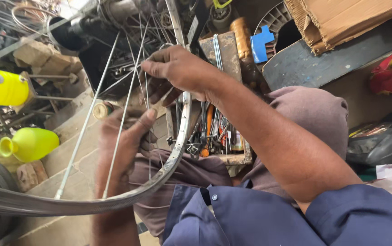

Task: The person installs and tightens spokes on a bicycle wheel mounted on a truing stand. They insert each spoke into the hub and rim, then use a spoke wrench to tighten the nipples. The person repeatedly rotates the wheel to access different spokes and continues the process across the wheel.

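A bare metal bicycle wheel rim [114,200] with thin steel spokes [86,123] lies across my lap, its hub [114,11] up at the top. My left hand [123,141] is under the spokes near the rim, thumb raised, fingers closed around a spoke. Pinching a spoke between fingers and thumb, my right hand [182,70] reaches in from the right above the rim's inner edge.
A wooden box of hand tools [214,132] sits by my knee. Two yellow plastic bottles [30,143] are at the left, on stone blocks. A cardboard box [341,18], a blue plastic piece [260,43] and a dark board [314,64] lie at the upper right.
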